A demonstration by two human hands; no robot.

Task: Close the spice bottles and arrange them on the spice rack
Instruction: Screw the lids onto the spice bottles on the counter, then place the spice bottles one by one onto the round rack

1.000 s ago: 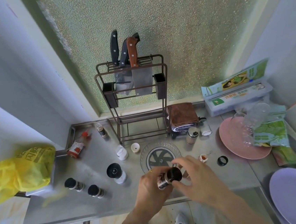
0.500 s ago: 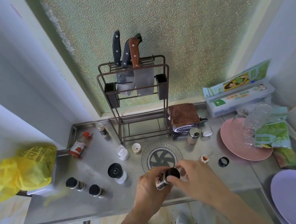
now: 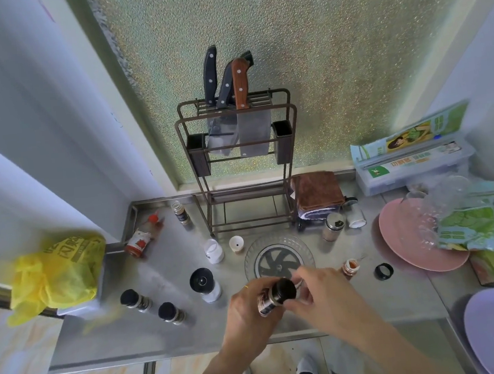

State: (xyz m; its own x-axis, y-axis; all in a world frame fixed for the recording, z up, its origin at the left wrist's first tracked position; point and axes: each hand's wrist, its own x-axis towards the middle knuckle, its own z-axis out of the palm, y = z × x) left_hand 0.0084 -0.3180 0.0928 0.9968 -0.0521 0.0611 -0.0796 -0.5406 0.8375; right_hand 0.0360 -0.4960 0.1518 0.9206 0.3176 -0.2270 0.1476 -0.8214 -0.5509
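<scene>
While the cap is not yet seated: the spice bottle (image 3: 267,301) is held tilted over the surface's (image 3: 162,265) front edge.
Left hand (image 3: 247,314): curled round the bottle's body.
Right hand (image 3: 318,295): fingers pinching the black cap (image 3: 284,289).
Risk: a crooked thread could leave the cap loose, spilling spice later.
Risk: a slip would drop it to the floor.
Loose ring (image 3: 383,271): lies beside an open jar (image 3: 351,268), easily mismatched.
Rack (image 3: 241,169): shelves hold no bottles yet.
</scene>
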